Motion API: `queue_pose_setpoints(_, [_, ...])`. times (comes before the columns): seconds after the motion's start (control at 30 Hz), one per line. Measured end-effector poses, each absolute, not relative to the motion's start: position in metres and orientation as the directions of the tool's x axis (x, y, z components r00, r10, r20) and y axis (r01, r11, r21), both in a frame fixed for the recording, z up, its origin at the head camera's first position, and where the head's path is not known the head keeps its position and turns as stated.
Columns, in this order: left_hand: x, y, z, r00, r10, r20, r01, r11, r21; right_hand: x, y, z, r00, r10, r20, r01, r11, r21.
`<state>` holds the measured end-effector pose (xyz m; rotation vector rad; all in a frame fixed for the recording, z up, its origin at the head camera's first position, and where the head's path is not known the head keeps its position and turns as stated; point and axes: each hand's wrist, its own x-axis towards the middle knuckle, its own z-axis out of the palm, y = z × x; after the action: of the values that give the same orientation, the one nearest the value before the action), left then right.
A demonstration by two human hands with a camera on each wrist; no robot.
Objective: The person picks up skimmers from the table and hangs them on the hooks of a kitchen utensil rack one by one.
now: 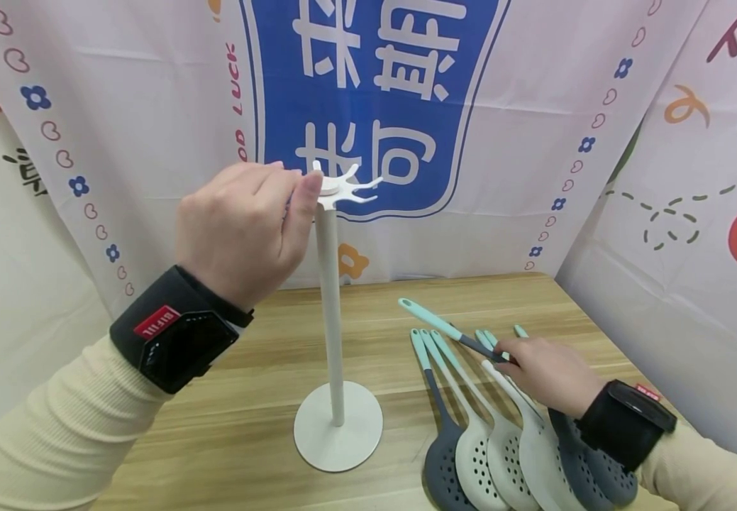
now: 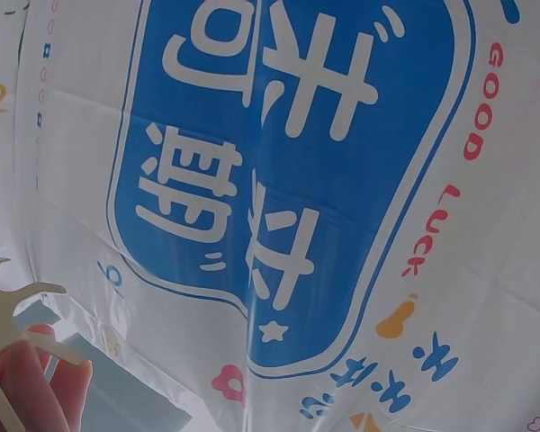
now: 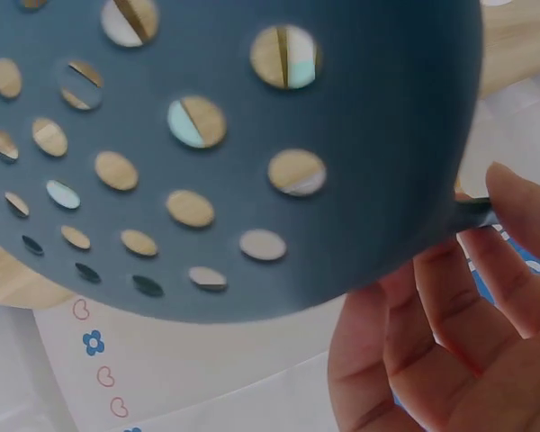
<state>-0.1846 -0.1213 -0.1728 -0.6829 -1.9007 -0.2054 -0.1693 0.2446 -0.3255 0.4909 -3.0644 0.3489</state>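
A white utensil stand (image 1: 332,319) with a round base and a crown of curved hooks rises upright from the table. At its top my left hand (image 1: 247,220) grips the hook crown; fingertips (image 2: 36,387) show around the hooks in the left wrist view. My right hand (image 1: 547,372) pinches a dark grey skimmer (image 1: 432,317) with a mint handle end, by the shaft near its bowl. That perforated bowl (image 3: 225,162) fills much of the right wrist view; the hand and wrist strap hide part of it in the head view.
Several skimmers lie side by side at the right, among them a dark one (image 1: 442,461) and a white one (image 1: 475,454), mint handles pointing away. They rest on the wooden table (image 1: 234,426). A printed cloth (image 1: 151,106) hangs behind the table and at both sides.
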Motion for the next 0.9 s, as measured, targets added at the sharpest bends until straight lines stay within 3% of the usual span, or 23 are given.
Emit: queue_pose_setpoints(0.9, [-0.183,-0.121,-0.172,-0.275,0.356,0.893,0.538,0.827,-0.164,-0.167,0.233,-0.322,-0.938,-0.338,0.079,-0.347,0.912,-0.22])
